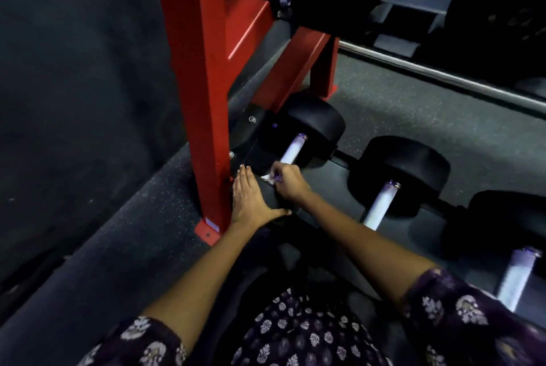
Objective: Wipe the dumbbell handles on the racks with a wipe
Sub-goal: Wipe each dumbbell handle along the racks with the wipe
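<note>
Right hand (288, 180) pinches wipe (269, 178) on handle (291, 152); left hand (249, 197) flat

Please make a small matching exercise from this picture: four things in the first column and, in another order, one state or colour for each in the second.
1. left hand
2. right hand
3. rack post
4. middle dumbbell handle

a. red
b. untouched, pale
c. flat on the near black dumbbell head
d. pinching a white wipe

Pairs: 1-c, 2-d, 3-a, 4-b
</note>
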